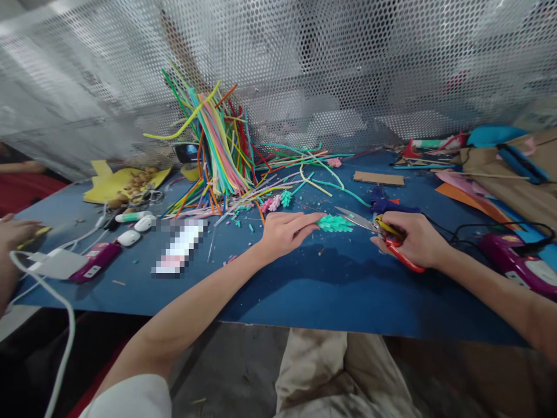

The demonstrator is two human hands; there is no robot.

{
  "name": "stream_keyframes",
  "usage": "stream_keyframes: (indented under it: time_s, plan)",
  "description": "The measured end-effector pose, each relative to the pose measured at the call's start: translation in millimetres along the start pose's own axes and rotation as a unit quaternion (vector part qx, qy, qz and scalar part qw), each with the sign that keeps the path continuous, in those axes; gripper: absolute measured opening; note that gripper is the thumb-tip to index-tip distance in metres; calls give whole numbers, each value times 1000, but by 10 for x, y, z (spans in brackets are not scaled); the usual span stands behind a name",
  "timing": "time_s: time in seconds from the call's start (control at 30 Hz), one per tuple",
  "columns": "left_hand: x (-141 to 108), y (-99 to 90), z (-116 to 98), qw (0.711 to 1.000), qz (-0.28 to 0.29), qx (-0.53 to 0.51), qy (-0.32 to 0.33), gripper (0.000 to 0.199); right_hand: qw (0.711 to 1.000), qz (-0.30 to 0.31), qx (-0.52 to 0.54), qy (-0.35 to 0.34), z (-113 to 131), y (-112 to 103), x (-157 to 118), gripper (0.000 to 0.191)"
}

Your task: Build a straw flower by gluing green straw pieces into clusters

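Observation:
Between the fingertips of my left hand (285, 232) is the left end of a teal pipe-cleaner flower spike (335, 223), held level above the table. My right hand (413, 235) grips a pair of scissors (398, 252) by red and yellow handles. The scissor blades point left, close to the tip of the spike; whether they touch it I cannot tell. Behind my left hand lie smaller finished spikes, a teal one (286, 199) and a pale pink one (274, 202). A dark blue glue gun (385, 200) lies just behind the scissors.
A large bundle of colourful pipe cleaners (224, 145) stands at the back against a perforated metal screen (348, 69). Purple power strips (96, 261) with white cables lie at left. A cardboard strip (378, 178) lies at the back. Another person's hand (20, 232) is at far left.

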State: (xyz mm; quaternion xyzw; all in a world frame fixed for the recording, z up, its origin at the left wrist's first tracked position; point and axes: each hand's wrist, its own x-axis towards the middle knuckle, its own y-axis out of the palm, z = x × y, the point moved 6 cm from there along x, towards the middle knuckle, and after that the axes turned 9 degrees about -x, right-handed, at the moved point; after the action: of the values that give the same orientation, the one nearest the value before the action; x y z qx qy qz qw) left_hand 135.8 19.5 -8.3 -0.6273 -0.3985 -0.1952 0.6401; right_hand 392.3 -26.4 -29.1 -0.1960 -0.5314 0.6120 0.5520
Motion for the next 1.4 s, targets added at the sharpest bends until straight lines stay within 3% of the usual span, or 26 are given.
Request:
stream_keyframes:
  time_s: [0.27, 0.5, 0.73, 0.9, 1.0, 1.1, 1.23, 1.4]
  plan:
    - [-21, 29, 17, 1000, 13, -8, -19, 26, 1000, -2, -7, 5, -14, 33, -24, 37]
    - [-12, 4, -28, 1000, -2, -26, 7, 26, 1000, -3, -13, -16, 25, 17, -15, 34]
    - [11, -4, -34, 999, -16, -30, 10, 24, 999, -35, -3, -4, -98, 79, -59, 40]
    - [16, -3, -5, 1000, -23, -9, -4, 20, 995, -84, -14, 59, -225, 40, -28, 47]
    - [20, -14, 30, 999, -29, 15, -31, 20, 991, -95, -6, 90, -286, -1, -3, 40]
    - [30, -33, 42, 998, -38, 24, -43, 23, 993, -107, -14, 51, -260, -54, 15, 31]
    - [43, -58, 33, 998, -50, 20, -45, 22, 988, -129, -81, -22, -172, -95, 4, 36]
    - [35, -62, 29, 997, -57, 18, -46, 21, 976, -149, -151, -52, -66, -76, -36, 35]
